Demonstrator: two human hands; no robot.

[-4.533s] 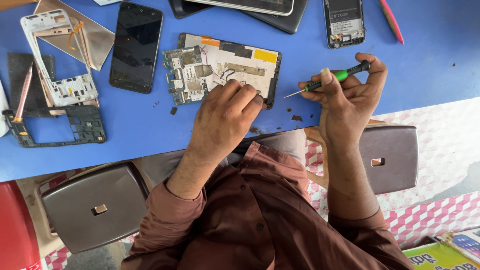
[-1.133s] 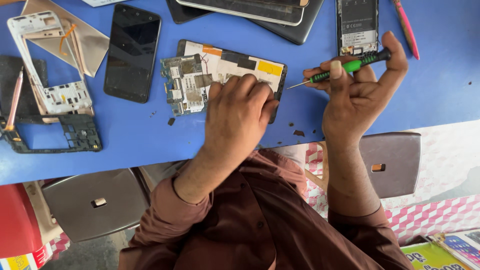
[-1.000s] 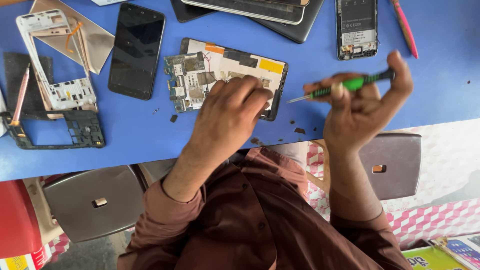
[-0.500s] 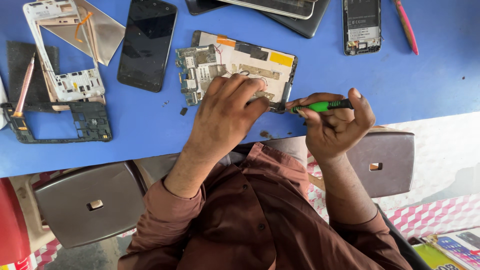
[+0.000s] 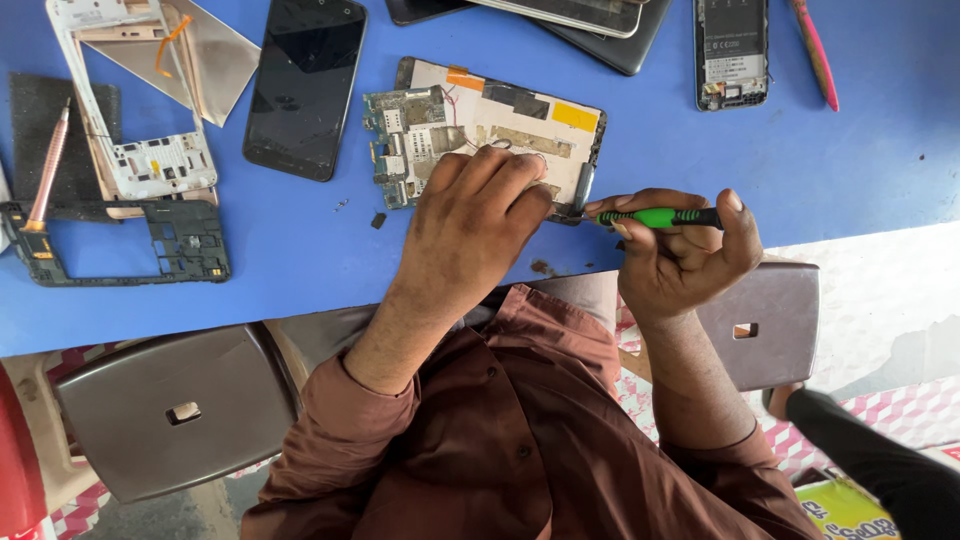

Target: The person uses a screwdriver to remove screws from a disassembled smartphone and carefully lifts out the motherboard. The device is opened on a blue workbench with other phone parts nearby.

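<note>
An opened tablet with its back cover off, showing a green circuit board, pale shielding and yellow tape patches (image 5: pixel 490 125), lies face down on the blue bench (image 5: pixel 860 150), near its front edge. The left hand (image 5: pixel 470 225) rests on the tablet's lower right part, its fingers (image 5: pixel 500 170) spread flat and pressing down, grasping nothing. The right hand (image 5: pixel 680 250) is just beside it at the bench edge, its fingers clenched around a small screwdriver with a green and black handle (image 5: pixel 660 216), held level with the tip touching the tablet's lower right corner.

To the left of the tablet lies a black smartphone with a dark screen (image 5: pixel 305 85), and further left a white and gold phone frame (image 5: pixel 135 110) above a black plastic phone frame (image 5: pixel 120 245). A pink pen-shaped tool (image 5: pixel 45 165) lies on a dark mat at the far left. At the top right are another opened phone showing its insides (image 5: pixel 732 50) and a red-handled tool (image 5: pixel 815 50). Grey stools (image 5: pixel 170 410) stand below the bench.
</note>
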